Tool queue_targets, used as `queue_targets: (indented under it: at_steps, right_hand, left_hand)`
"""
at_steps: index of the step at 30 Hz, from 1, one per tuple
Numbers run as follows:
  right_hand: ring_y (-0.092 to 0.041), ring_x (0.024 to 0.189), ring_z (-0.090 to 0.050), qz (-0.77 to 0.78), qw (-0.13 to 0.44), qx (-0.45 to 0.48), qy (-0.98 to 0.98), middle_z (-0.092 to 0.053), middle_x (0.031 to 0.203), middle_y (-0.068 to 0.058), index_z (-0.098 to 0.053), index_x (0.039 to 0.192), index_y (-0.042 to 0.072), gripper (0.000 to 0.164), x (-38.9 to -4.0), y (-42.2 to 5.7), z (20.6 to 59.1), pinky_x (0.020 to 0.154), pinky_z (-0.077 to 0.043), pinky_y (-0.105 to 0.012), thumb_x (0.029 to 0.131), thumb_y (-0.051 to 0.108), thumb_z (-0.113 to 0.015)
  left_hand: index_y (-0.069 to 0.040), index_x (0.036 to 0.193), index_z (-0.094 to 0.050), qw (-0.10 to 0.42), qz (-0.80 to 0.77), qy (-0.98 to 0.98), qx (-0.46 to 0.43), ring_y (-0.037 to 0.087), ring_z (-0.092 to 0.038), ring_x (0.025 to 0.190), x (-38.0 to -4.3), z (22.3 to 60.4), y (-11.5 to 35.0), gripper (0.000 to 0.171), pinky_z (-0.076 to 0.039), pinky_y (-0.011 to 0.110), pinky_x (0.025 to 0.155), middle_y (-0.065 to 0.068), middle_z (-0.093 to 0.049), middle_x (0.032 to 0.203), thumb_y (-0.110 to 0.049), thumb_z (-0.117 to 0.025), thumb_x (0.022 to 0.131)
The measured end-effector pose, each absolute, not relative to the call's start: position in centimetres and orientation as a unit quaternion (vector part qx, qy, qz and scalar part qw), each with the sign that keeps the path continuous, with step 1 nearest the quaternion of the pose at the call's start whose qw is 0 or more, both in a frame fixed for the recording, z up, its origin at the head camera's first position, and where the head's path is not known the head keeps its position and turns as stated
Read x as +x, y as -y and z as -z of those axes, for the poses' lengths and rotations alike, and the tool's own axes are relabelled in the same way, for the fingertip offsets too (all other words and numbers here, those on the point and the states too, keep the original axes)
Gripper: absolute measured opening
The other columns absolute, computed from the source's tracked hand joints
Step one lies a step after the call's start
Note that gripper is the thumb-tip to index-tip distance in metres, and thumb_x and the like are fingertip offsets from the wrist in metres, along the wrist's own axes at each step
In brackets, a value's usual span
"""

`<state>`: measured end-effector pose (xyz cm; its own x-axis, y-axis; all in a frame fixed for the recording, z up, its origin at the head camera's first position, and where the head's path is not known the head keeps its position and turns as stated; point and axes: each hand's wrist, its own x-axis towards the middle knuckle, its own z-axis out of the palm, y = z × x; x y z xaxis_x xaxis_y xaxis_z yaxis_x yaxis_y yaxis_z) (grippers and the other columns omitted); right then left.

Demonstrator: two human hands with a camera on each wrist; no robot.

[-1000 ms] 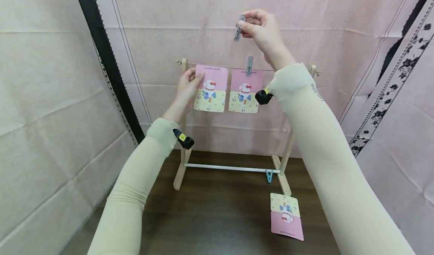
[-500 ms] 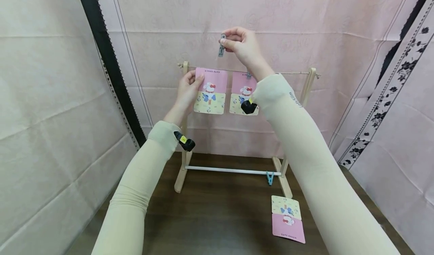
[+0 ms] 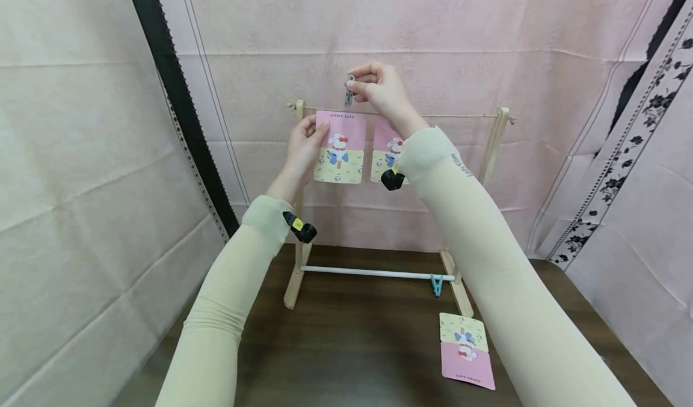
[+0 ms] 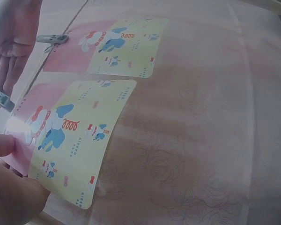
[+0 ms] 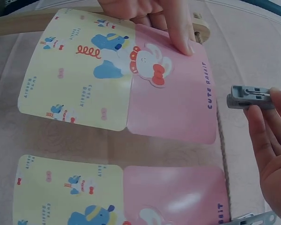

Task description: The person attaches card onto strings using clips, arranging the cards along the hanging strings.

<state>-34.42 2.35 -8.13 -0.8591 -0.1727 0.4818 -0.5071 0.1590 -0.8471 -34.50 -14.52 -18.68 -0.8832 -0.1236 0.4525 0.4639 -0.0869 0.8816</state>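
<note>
My left hand (image 3: 304, 148) pinches the left edge of a pink and yellow rabbit card (image 3: 339, 148), holding it upright against the rope (image 3: 460, 116) strung across a wooden stand. Just above that card's top edge, my right hand (image 3: 381, 91) pinches a grey clothespin (image 3: 349, 91) between thumb and fingers, its free end pointing down. A matching second card (image 3: 383, 148) hangs from the rope to the right, partly hidden by my right wrist. In the left wrist view another grey clothespin (image 4: 52, 39) grips that second card onto the rope.
A third rabbit card (image 3: 467, 359) lies on the brown table (image 3: 352, 347) at front right. One blue clothespin (image 3: 436, 285) is clipped to the stand's white lower bar (image 3: 373, 272). Wooden posts (image 3: 494, 145) stand at both sides, and a pale cloth (image 3: 260, 22) hangs behind.
My right hand has moved down and to the left with the grey clothespin, from above the second card to just over the first. My left hand keeps holding its card at the rope.
</note>
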Motion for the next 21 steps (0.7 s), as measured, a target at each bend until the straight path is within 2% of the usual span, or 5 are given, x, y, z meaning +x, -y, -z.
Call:
queue_targets:
  at_steps: [3,11,21]
  right_hand:
    - [-0.016,0.091,-0.065,-0.605,0.135,0.224,0.752,-0.070,0.116,-0.015,-0.063,0.123,-0.001,0.027,-34.65,-2.43,8.48,0.086,-0.055,-0.031,0.096,0.005,-0.067]
    - [-0.017,0.078,-0.064,-0.650,0.086,0.205,0.727,-0.069,0.115,-0.013,-0.060,0.126,0.000,0.030,-34.77,-2.16,8.63,0.085,-0.056,-0.030,0.097,0.003,-0.066]
    - [-0.017,0.090,-0.065,-0.633,0.069,0.200,0.744,-0.067,0.123,-0.015,-0.059,0.129,0.000,0.033,-35.03,-1.74,8.78,0.094,-0.053,-0.035,0.097,0.004,-0.065]
  left_hand:
    - [-0.003,0.129,-0.060,0.196,0.730,0.642,-0.130,0.015,-0.061,0.086,-34.65,18.82,14.38,0.030,-0.050,0.026,0.076,0.006,-0.065,0.102,-0.016,-0.060,0.103]
    - [-0.002,0.127,-0.059,0.193,0.738,0.634,-0.129,0.016,-0.061,0.086,-34.77,18.72,14.27,0.027,-0.050,0.026,0.076,0.006,-0.064,0.102,-0.016,-0.058,0.104]
    - [-0.003,0.128,-0.059,0.185,0.741,0.632,-0.131,0.017,-0.062,0.089,-34.89,18.65,14.48,0.027,-0.050,0.028,0.078,0.008,-0.065,0.106,-0.017,-0.058,0.104]
